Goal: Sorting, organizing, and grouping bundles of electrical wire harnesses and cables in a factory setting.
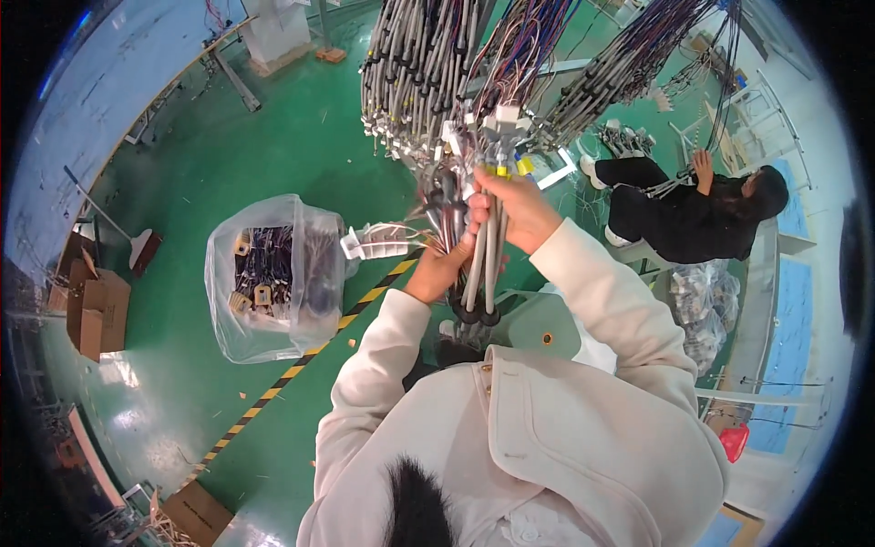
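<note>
A bundle of thick grey cables [486, 260] runs down in front of me, with black sleeves at its lower end. My left hand [445, 272] is closed round the bundle from the left. Higher up, my right hand [519, 210] grips the cables near their top, its thumb pressed along them. White connectors [503, 118] and a yellow band sit just above my right thumb. Left of my left hand, a white connector piece [378, 242] sticks out on thin wires. Large hanging bunches of grey cables [419, 73] with black sleeves and white ends fill the space beyond my hands.
A clear plastic bag [273, 273] of cable parts stands on the green floor at left, near a yellow-black floor stripe [264, 397]. Another person [693, 205] in black sits at right, holding cables. Cardboard boxes [100, 305] and a broom [141, 251] are at far left.
</note>
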Demonstrator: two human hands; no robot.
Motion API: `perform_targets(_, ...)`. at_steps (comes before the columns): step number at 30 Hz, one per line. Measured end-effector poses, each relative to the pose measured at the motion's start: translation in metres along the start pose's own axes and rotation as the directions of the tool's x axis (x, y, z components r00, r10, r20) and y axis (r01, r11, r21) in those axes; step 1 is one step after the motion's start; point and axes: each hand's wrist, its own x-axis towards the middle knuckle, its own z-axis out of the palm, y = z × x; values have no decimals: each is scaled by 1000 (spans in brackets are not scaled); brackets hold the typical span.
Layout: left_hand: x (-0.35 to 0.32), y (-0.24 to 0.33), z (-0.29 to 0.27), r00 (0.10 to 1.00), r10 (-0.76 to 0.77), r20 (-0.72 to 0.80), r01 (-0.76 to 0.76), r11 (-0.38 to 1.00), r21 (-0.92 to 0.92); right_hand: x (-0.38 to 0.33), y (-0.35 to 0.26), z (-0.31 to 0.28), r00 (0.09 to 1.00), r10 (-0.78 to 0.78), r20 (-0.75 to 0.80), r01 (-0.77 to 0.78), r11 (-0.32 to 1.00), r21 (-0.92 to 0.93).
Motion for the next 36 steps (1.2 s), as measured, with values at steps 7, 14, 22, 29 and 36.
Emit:
perform_targets(7, 12, 28, -8, 964, 47, -262, -75, 992, -99, 0, 26, -15, 998, 20, 52, 4, 904, -427)
perform_targets(14, 2, 12, -3, 966, -2, -259, -18, 997, -77, 4, 39, -3, 991, 103, 88, -33, 813, -582)
perform_targets(22, -6, 3, -2, 971, -208, -119, 151, 916, -371, 11, 43, -28, 960, 230, 162, -134, 879, -458)
perform_targets(29, -12, -22, 9, 996, 53, -67, -42, 985, 165, 8, 46, -33, 975, 168, 144, -32, 752, -658)
perform_targets(36, 0, -58, 10, 940, 224, -259, -157, 954, 257, 8, 51, -23, 982, -41, 185, 189, 260, -947)
